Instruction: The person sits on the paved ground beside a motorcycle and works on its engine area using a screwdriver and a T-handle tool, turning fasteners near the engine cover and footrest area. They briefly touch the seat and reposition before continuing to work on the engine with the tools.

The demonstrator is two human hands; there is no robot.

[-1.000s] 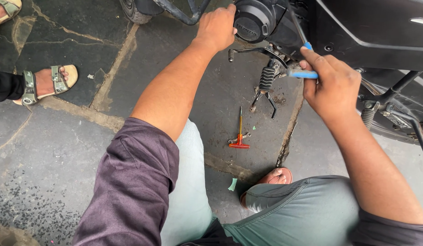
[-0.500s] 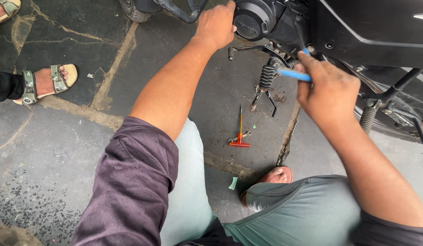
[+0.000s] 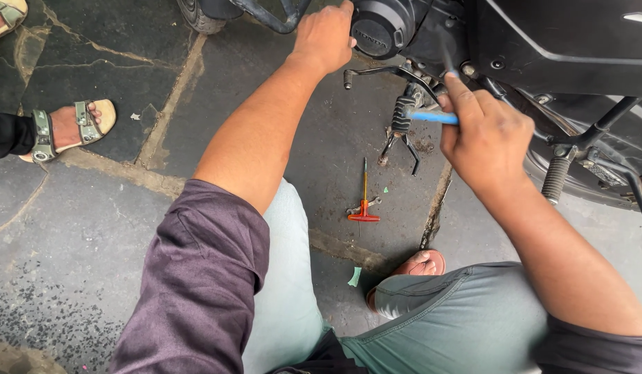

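Observation:
My left hand (image 3: 324, 34) rests closed against the round black engine cover (image 3: 383, 28) of a black scooter (image 3: 556, 48) at the top of the head view. My right hand (image 3: 483, 135) grips a tool with a blue handle (image 3: 431, 118), its tip pointing up into the scooter's underside near the coiled stand spring (image 3: 402, 114). The tool's working end is hidden behind the parts. On the ground below lies a red T-handle wrench (image 3: 364, 201) beside a small metal piece.
Another person's sandalled foot (image 3: 65, 128) stands at the left on the dark stone paving. My own foot (image 3: 418, 264) shows by my knee. A rear shock spring (image 3: 555, 179) and wheel are at the right; a tyre (image 3: 200, 17) is at the top.
My right hand with the blue-handled tool has shifted slightly up and left toward the scooter's underside. My left hand has stayed on the engine cover.

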